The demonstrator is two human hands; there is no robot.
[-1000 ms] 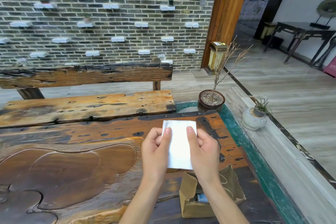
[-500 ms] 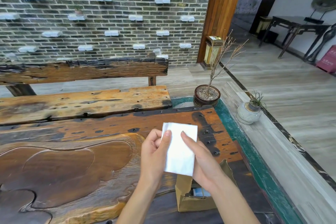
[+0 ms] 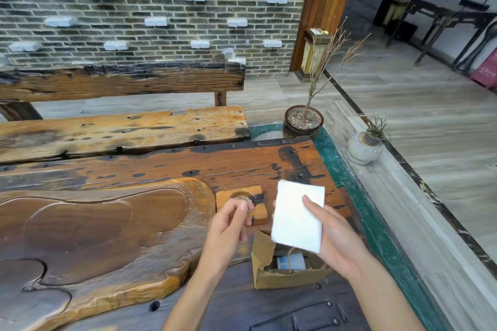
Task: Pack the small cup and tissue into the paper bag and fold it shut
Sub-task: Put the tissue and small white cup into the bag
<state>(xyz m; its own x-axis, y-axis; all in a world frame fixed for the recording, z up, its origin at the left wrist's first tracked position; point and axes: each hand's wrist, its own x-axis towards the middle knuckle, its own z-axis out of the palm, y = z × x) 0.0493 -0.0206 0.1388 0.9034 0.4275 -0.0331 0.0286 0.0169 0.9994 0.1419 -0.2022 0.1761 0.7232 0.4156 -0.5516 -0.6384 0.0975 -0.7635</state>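
Note:
My right hand (image 3: 338,236) grips a folded white tissue (image 3: 297,220) by its right edge, just above the brown paper bag (image 3: 265,274). The bag stands open on the table, with a blue-and-white object (image 3: 293,262) inside and a string handle hanging over it. My left hand (image 3: 228,226) hovers left of the tissue with fingers loosely curled and nothing in them. Its fingertips are right beside a small clear glass cup (image 3: 243,199), which sits on a wooden coaster (image 3: 255,192).
The dark wooden table has a carved tray (image 3: 94,223) on its left and metal handles (image 3: 295,314) near me. A green strip (image 3: 347,177) borders its right edge. A potted bare twig (image 3: 304,126) and a small white pot (image 3: 364,148) stand beyond, and a wooden bench (image 3: 121,131) lies behind.
My left hand has let go of the tissue and moved left toward the cup. My right hand alone now keeps the tissue, lower and nearer the bag. The cup and coaster have come into sight.

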